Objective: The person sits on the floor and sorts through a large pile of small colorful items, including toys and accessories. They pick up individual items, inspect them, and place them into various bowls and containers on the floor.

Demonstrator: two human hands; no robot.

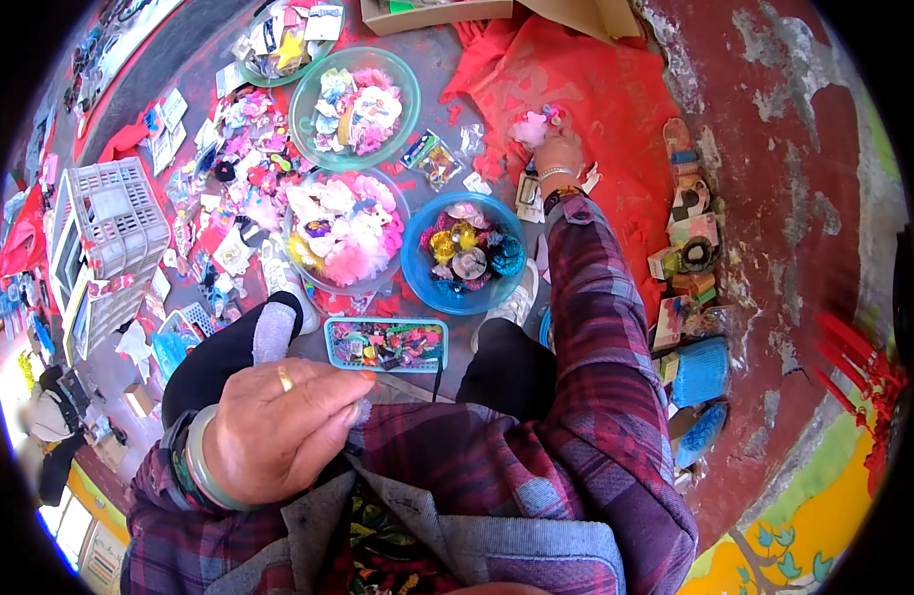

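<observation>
My right arm stretches out over a red cloth (616, 129). My right hand (558, 156) reaches pink fluffy ornaments (529, 130) lying on it; its fingertips are partly hidden among them. Close to my body, my left hand (279, 426) is closed, its fingers pressed together; what they hold, if anything, is too small to name. Between my feet stands a blue bowl (414, 281) of glittery gold, pink and blue pieces. A light-blue basket (445, 345) nearer me holds many small colourful bits. To its far left, a clear bowl (402, 260) carries pink and white fluffy pieces.
Farther off are a green bowl (300, 134) of hair ornaments and another bowl (249, 71) with packets. Loose ornaments (249, 149) cover the floor at left, beside a grey plastic crate (115, 213). Blocks and blue brushes (700, 374) line the right side. A cardboard box (437, 14) stands at the back.
</observation>
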